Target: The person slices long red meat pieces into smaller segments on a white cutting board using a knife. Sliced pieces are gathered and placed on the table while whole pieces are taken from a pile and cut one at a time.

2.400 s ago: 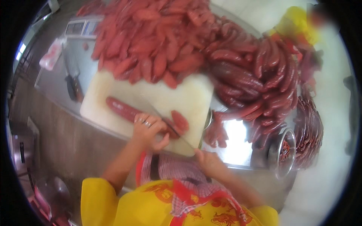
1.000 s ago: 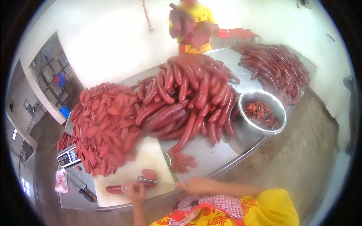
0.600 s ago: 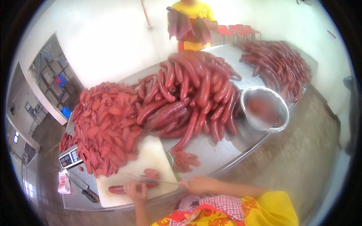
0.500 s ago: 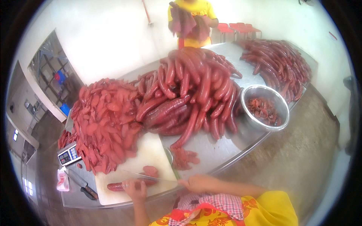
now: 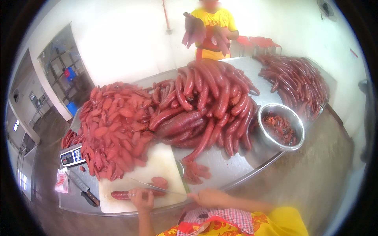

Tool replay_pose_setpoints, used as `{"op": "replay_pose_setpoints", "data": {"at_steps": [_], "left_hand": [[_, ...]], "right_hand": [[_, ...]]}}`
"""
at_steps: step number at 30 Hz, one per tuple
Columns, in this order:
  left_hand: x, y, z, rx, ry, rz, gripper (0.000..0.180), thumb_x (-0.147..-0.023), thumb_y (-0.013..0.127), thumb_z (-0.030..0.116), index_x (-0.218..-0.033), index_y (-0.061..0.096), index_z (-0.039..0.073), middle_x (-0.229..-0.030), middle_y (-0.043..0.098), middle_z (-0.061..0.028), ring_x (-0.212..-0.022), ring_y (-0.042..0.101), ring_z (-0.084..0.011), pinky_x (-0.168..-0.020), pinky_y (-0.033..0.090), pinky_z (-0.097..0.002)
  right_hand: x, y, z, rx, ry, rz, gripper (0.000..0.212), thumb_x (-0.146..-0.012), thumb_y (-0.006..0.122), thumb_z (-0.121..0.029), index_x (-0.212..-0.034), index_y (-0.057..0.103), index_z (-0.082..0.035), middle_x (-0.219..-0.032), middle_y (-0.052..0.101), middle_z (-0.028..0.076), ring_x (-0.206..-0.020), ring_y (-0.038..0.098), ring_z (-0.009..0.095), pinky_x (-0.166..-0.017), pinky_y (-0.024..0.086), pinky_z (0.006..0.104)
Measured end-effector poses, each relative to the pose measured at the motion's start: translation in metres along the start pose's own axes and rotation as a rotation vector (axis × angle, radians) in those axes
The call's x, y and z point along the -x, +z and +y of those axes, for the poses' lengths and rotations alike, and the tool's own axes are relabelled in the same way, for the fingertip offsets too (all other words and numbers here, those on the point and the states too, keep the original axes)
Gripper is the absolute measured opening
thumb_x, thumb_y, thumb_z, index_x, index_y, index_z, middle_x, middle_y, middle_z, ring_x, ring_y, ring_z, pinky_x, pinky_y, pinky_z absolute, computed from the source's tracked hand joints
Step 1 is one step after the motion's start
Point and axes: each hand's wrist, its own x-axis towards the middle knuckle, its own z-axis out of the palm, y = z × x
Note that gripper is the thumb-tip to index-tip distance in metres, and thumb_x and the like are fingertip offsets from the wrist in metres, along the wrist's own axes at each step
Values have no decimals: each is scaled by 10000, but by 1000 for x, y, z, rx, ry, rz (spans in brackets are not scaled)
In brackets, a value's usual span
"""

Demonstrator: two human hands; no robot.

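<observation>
On the white cutting board [image 5: 136, 173] lies a dark red sausage [image 5: 119, 195], pressed down by the curled fingers of my left hand [image 5: 142, 200]. My right hand [image 5: 206, 197] is closed on a long knife [image 5: 167, 190], whose thin blade reaches left across the sausage's right part, beside my left fingers. Just beyond the blade a cut slice [image 5: 160, 181] rests on the board. A large heap of slanted sausage slices [image 5: 114, 129] covers the board's far edge. To its right rises a pile of whole sausages [image 5: 214, 92]. The knife's handle is mostly hidden in my right hand.
Left of the board are two more knives [image 5: 87, 193], a scale [image 5: 72, 156] and a plastic bag [image 5: 61, 181]. A steel bowl of scraps [image 5: 280, 128] stands at the table's right edge, near more sausages [image 5: 297, 82]. Across the table a person in yellow [image 5: 212, 27] holds dark red pieces.
My view has tilted upward, so the table sits lower in it. Both hands stay at the sausage, the blade slightly shifted. The person opposite has spread the dark red pieces further apart.
</observation>
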Motion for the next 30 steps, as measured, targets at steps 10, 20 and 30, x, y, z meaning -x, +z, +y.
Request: {"op": "replay_pose_setpoints", "data": {"at_steps": [10,20,30], "left_hand": [[5,-1,-7,-26,7,-30,177,-701,696,170,-763,546,101,-802,558,-87,-801,504,-293,-792,368,-417],[4,-4,-2,-1,-7,-52,164,-710,695,154,-763,549,102,-796,551,-81,-807,505,-291,-799,372,-414],[2,-5,1,0,-5,-43,167,-722,697,168,-773,551,104,-799,552,-83,-806,506,-289,-787,376,-409]], "right_hand": [[-16,7,-7,-43,45,-30,828,-1015,176,-556,-778,662,70,-832,658,291,-819,640,469,-807,494,543],[-17,7,-22,-87,110,-27,812,-1019,175,-551,-773,680,35,-815,668,256,-838,647,453,-798,508,528],[-10,-12,-33,-34,105,-120,760,-1036,173,-500,-820,659,43,-836,656,273,-844,641,453,-801,509,530]]}}
